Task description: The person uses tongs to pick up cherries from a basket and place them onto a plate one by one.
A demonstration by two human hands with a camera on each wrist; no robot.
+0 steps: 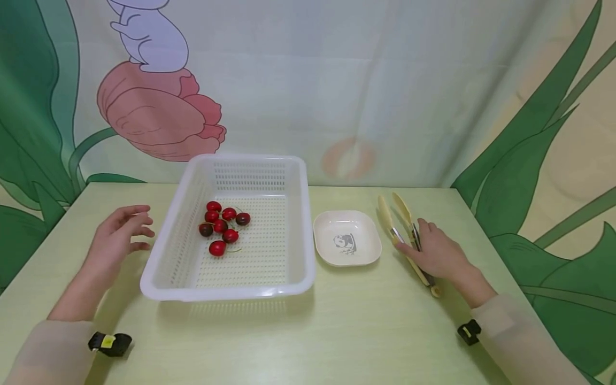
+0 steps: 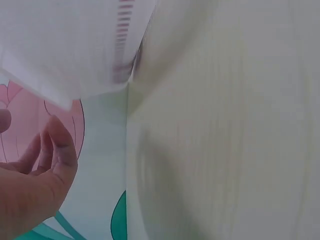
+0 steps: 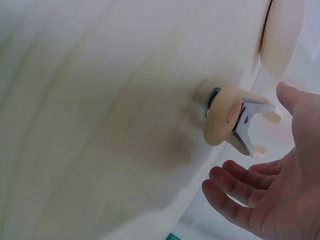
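A pair of cream tongs [image 1: 408, 260] with metal parts lies on the table at the right, its arms spread. Over its middle hovers my right hand [image 1: 437, 251]; in the right wrist view its thumb and fingers stand apart on either side of the tongs [image 3: 223, 116], apparently without gripping them. At the left, my left hand [image 1: 115, 235] is in the air beside a white plastic basket [image 1: 226, 293], fingers loosely bent and holding nothing. Several dark red cherries [image 1: 217, 248] lie in the left part of the basket, some with stems.
Between basket and tongs sits a small, pale square dish [image 1: 363, 251] with a panda print. Everything stands on a light yellow-green table [image 1: 346, 337]. A printed curtain [image 1: 385, 96] hangs along the table's back edge.
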